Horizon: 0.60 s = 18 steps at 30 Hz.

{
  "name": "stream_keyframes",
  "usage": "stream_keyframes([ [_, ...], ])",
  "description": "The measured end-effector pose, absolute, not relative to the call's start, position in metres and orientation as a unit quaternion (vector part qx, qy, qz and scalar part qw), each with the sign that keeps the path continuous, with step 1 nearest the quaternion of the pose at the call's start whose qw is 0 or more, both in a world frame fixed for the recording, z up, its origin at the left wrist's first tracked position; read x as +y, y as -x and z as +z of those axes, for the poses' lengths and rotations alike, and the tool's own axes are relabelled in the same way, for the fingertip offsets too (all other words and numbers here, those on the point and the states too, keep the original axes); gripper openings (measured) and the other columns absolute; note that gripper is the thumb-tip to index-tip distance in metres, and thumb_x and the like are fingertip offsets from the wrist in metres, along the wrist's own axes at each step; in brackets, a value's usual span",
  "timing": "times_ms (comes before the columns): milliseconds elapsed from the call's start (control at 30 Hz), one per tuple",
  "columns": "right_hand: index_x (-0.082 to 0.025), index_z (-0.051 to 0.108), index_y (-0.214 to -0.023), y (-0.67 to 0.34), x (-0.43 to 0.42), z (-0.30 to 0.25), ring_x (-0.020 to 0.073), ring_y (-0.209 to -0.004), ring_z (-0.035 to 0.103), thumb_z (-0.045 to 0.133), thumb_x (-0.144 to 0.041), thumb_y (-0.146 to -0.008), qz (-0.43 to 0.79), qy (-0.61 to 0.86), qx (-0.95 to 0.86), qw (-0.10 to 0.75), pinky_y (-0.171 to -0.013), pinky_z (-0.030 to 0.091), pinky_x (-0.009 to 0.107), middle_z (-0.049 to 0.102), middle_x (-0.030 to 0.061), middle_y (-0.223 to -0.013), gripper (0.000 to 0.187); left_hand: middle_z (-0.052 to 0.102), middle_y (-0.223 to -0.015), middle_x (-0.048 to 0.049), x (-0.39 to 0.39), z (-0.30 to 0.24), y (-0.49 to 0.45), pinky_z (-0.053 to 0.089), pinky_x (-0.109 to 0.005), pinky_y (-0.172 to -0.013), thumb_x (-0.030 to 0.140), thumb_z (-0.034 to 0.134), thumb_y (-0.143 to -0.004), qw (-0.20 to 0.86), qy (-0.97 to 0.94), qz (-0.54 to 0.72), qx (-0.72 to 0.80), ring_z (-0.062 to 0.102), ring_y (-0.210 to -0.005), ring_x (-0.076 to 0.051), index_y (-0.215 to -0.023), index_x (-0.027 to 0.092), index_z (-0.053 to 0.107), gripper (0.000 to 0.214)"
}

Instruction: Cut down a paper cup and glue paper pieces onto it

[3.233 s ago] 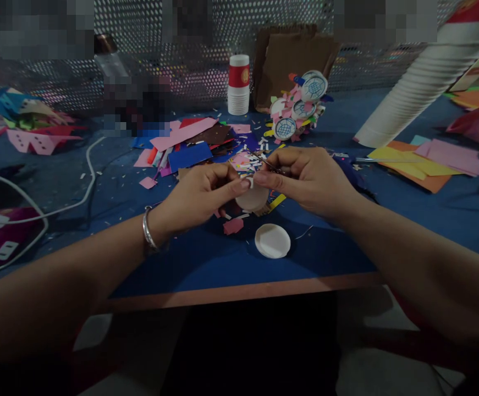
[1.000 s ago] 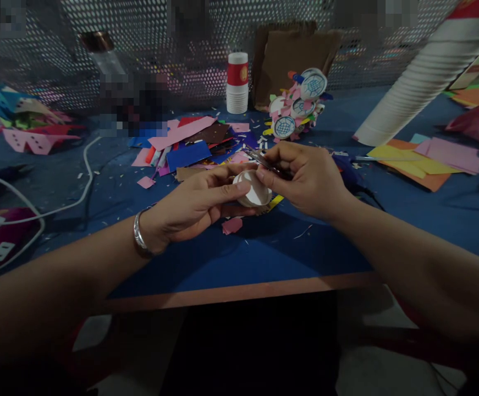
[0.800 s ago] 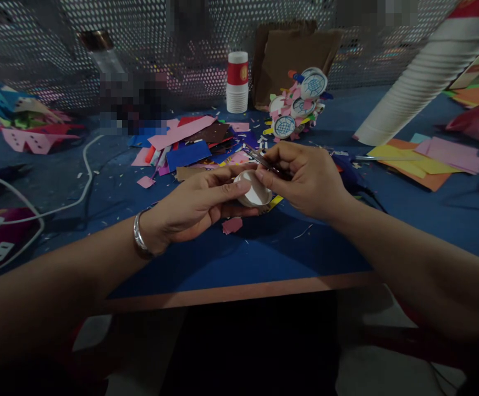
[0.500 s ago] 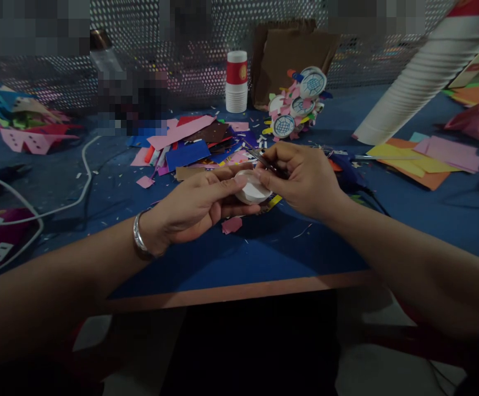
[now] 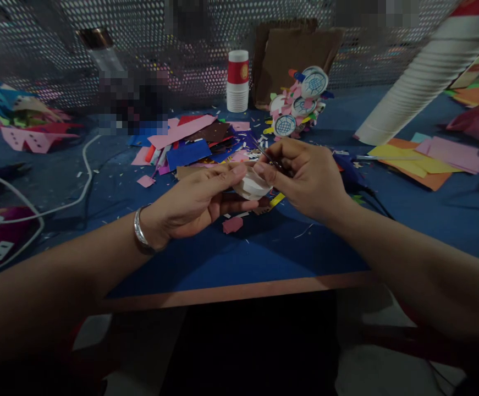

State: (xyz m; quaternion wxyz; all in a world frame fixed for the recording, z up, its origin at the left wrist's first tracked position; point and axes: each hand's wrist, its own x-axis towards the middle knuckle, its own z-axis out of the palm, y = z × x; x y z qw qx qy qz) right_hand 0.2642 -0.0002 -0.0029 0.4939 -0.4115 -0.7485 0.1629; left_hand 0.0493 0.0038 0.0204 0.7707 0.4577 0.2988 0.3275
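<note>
Across blue table point(image 5: 231, 267): long cup stack point(image 5: 424, 77) at right, heaped paper scraps point(image 5: 190, 146) mid-table. Left hand point(image 5: 196, 199) pinching white paper disc point(image 5: 253, 188) over table; right hand point(image 5: 310, 173) grasping dark metal tool point(image 5: 269, 157), probably scissors, beside disc's far rim.

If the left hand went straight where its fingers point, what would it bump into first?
Probably the right hand, beyond the white round piece that the left hand holds, though depth between the hands is hard to judge.

Brown cardboard point(image 5: 299, 52) stands at the back; a white cable point(image 5: 86, 158) curves at left.
</note>
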Motion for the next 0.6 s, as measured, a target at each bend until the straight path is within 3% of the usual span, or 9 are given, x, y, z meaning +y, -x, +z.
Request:
stream_keyframes([
  [233,-0.020,0.071,-0.090,-0.264,-0.012,0.009,0.0113,-0.062,0.050,0.082,-0.051,-0.098,0.219,0.363,-0.769,0.478,-0.057,0.041,0.028,0.065,-0.0015,-0.076,0.034,0.082,-0.098,-0.0081,0.013,0.021,-0.046,0.067,-0.028,-0.092,0.028,0.062,-0.112,0.752,-0.447,0.354,0.331,0.079,-0.089,-0.016,-0.106,0.013,0.081,0.025],
  [500,-0.018,0.070,-0.091,-0.265,-0.010,0.008,0.0108,-0.067,0.056,0.080,-0.037,-0.099,0.220,0.328,-0.783,0.480,-0.062,0.048,0.026,0.068,-0.0019,-0.080,0.023,0.083,-0.106,-0.0065,0.015,0.013,-0.045,0.067,-0.030,-0.097,0.032,0.081,-0.100,0.747,-0.463,0.372,0.297,0.079,-0.098,-0.018,-0.103,0.016,0.083,0.016],
  [600,-0.018,0.069,-0.090,-0.265,-0.011,0.011,0.0111,-0.068,0.056,0.078,-0.035,-0.100,0.198,0.332,-0.791,0.474,-0.063,0.048,0.027,0.067,-0.0016,-0.080,0.022,0.084,-0.114,-0.0059,0.016,0.012,-0.042,0.064,-0.030,-0.105,0.020,0.089,-0.092,0.756,-0.473,0.361,0.272,0.080,-0.105,-0.017,-0.111,0.017,0.085,0.019],
])
